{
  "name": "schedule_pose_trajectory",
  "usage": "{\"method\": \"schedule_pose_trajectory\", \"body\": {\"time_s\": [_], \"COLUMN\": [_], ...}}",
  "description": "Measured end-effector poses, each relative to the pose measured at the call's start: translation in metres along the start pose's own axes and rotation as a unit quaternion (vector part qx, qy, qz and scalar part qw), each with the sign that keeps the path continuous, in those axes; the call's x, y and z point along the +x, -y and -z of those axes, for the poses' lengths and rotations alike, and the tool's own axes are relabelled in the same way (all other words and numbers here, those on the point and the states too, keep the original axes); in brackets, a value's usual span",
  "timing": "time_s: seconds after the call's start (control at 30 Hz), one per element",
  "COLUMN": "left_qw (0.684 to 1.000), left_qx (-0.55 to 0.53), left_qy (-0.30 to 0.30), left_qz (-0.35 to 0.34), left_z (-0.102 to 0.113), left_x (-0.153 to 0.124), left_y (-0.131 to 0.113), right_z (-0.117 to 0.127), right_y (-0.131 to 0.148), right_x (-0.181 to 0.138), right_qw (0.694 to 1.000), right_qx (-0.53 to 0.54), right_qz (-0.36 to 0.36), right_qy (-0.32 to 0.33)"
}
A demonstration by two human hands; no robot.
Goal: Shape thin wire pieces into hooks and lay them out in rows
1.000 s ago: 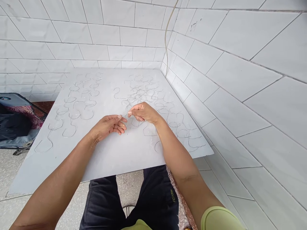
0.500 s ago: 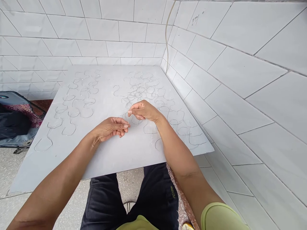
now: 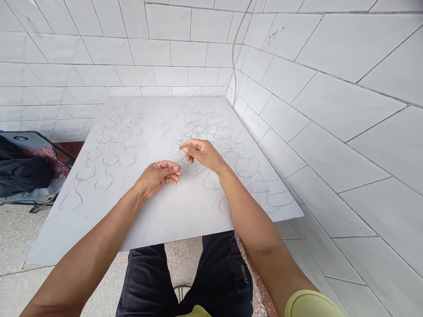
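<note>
My left hand (image 3: 162,177) is closed in a pinch on a thin, pale wire (image 3: 174,152), with the thumb pressed to the index finger. The wire rises from those fingertips and is very faint against the board. My right hand (image 3: 204,155) is just above and to the right, its thumb and index finger closed at the wire's upper part; the exact contact is too fine to see. Below both hands lies a large pale board (image 3: 158,220). To the right, a tangle of curved wires (image 3: 211,130) spreads over the board, partly hidden by my right hand and forearm.
Separate S-shaped wires (image 3: 105,180) lie in rows on the board's left side. White tiled walls (image 3: 330,132) border the back and right, with a cable (image 3: 234,57) hanging in the corner. A folding chair (image 3: 39,149) with dark cloth stands at the left.
The view has shifted slightly, so the scene sits lower and farther right. My right hand's fingers have moved a little relative to my left hand, and the wire between them now shows farther left.
</note>
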State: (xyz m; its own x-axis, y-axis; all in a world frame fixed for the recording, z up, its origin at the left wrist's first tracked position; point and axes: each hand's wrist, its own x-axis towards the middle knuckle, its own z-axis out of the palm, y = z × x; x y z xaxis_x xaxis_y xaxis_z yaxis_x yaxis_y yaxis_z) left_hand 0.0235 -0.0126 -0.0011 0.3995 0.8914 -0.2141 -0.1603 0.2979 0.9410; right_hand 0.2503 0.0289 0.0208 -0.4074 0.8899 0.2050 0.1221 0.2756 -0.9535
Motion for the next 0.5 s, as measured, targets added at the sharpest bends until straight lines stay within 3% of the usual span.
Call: {"method": "schedule_pose_trajectory", "body": {"time_s": [0.17,0.3,0.37,0.5], "left_qw": [0.999,0.986,0.959,0.853], "left_qx": [0.028,0.123,0.215,0.434], "left_qy": [-0.010,-0.072,-0.127,-0.194], "left_qz": [-0.015,-0.087,-0.133,-0.217], "left_z": [-0.0038,-0.0073,-0.0064,0.0009], "left_x": [-0.0024,-0.0049,-0.0058,-0.0057], "left_y": [-0.0014,-0.0031,-0.0019,0.0021], "right_z": [-0.0047,-0.0036,-0.0029,-0.0039], "right_y": [-0.0033,-0.0047,-0.0048,-0.0035], "right_x": [0.0023,0.0025,0.0018,-0.0002], "right_qw": [0.999,0.996,0.994,0.994], "right_qx": [-0.024,-0.062,-0.083,-0.099], "right_qz": [0.022,0.022,0.018,0.008], "right_qy": [-0.029,-0.055,-0.062,-0.055]}}
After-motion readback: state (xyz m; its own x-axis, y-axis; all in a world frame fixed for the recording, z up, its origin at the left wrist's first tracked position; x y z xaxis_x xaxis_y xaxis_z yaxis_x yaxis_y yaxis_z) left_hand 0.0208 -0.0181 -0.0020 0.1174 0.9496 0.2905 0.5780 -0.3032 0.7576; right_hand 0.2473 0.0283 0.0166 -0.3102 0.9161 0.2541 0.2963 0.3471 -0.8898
